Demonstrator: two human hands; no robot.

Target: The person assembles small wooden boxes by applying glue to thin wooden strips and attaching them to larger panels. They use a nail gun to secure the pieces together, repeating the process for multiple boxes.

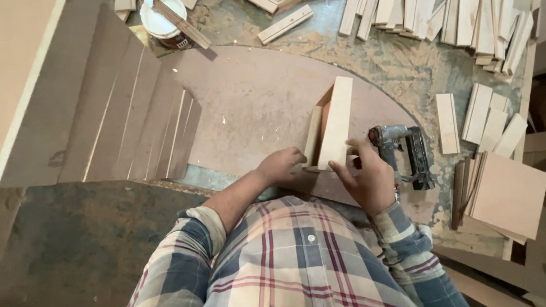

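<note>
Steadying upright wood strips (335,122), both hands (322,171), nailer (404,153) seemingly untouched

Round white-lidded tin (163,16) with dark label, top left, under a slat.

pale wooden box frame (332,122), upright (open-sided), on rounded brown board (251,102)
</note>
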